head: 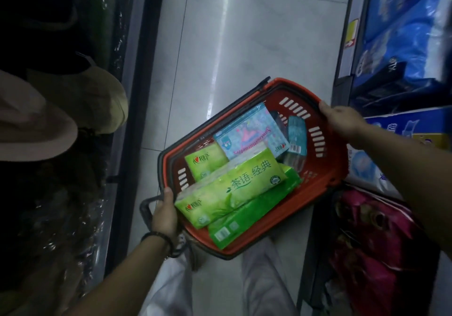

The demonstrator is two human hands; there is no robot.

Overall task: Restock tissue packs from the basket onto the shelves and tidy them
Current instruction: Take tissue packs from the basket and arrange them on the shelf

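Observation:
A red plastic basket with dark handles hangs tilted above the tiled aisle floor. My left hand grips its near left rim and handle. My right hand grips the far right rim. Inside lie a large green tissue pack on top, a flat green pack beneath it, a small green pack, a light blue patterned pack and a teal pack at the far end.
The shelf on the right carries blue tissue bundles above, blue-white packs at mid height and a pink-red bag low down. Yellow price tags line its edge. Hats and dark wrapped goods fill the left shelf.

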